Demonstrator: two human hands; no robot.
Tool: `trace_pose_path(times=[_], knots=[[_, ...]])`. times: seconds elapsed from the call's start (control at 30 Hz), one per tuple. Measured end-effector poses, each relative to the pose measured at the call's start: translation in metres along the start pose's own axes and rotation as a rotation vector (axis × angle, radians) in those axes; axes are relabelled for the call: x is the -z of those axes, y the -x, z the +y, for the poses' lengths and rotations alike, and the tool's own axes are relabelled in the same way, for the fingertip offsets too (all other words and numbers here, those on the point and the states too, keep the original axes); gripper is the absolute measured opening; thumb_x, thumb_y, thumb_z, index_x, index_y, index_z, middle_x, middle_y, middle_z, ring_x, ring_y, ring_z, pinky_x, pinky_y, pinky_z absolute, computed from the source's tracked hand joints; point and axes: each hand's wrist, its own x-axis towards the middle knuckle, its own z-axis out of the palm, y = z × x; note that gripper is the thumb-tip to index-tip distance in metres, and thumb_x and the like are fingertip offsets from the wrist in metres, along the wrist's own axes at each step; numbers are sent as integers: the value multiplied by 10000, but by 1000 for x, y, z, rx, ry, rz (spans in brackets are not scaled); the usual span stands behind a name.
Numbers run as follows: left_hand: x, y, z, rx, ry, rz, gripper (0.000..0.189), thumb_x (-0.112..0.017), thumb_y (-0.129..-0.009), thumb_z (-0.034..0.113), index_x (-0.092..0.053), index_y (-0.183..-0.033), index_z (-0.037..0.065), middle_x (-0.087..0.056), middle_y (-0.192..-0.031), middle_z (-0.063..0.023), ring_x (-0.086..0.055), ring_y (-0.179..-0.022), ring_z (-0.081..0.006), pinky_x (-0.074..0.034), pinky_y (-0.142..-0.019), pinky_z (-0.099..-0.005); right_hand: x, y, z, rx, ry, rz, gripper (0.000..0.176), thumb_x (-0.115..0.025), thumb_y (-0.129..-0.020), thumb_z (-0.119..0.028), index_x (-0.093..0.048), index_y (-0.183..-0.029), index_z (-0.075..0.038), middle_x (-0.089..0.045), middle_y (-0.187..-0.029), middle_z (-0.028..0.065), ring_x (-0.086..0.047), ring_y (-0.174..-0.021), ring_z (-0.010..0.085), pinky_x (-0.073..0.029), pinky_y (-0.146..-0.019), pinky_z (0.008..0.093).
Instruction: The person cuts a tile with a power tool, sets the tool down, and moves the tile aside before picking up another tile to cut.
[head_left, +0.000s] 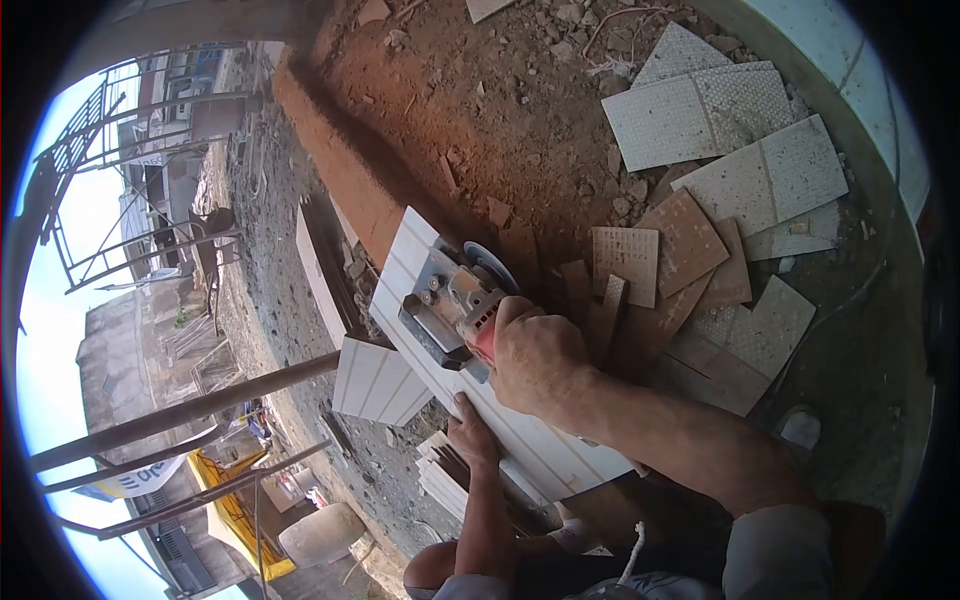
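My right hand is wrapped around the red body of a handheld tile cutter. Its metal base plate rests on a long white striped tile, and the round blade shows at the tile's far edge. With my left hand I grip the near long edge of that same tile, just below the cutter; some fingers are hidden under it. Beside my left hand lies a smaller piece of striped tile.
Several loose tiles and brown offcuts lie on the dirt to the right. A reddish ledge runs behind the work. Stacked tiles stand near my left forearm. A metal rail crosses the left side.
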Motion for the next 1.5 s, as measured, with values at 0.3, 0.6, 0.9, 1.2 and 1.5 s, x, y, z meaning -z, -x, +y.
trace_pose_path(times=[0.3, 0.6, 0.9, 1.2, 1.5], knots=[[-1, -1, -2, -49, 59, -1, 629, -472, -1007, 500, -647, -1076, -100, -698, -924, -164, -642, -809, -207, -502, -730, -330, -3, -13, -2, 14, -11, 15, 705, -722, -747, -360, -477, -1123, 184, -657, -880, 195, -709, -708, 215, -576, -596, 300], [-4, -8, -19, -100, 109, 29, 634, -485, -1000, 508, -654, -1067, -98, -700, -907, -151, -645, -794, -197, -506, -713, -317, -6, -22, -8, -19, 29, 7, 698, -718, -748, -347, -472, -1130, 183, -654, -890, 193, -708, -726, 220, -577, -591, 306], [-2, -11, -14, -85, 165, 6, 566, -546, -986, 474, -664, -1003, -79, -685, -840, -102, -602, -738, -153, -484, -687, -310, -7, -12, -3, -34, -21, -5, 698, -725, -749, -369, -470, -1113, 170, -644, -901, 191, -702, -730, 224, -573, -591, 299], [-3, -9, -4, -73, 122, 51, 572, -548, -980, 492, -660, -964, -68, -677, -814, -90, -584, -703, -142, -475, -655, -306, -7, -4, -5, -54, 15, -11, 707, -718, -765, -382, -459, -1113, 176, -636, -858, 172, -691, -704, 215, -563, -563, 290], [-5, -8, -7, -119, 152, 74, 546, -569, -976, 470, -675, -927, -64, -669, -768, -81, -583, -675, -134, -470, -620, -299, -6, -9, -9, -45, 27, 8, 726, -723, -752, -370, -443, -1127, 185, -642, -834, 179, -698, -682, 218, -561, -551, 295]])
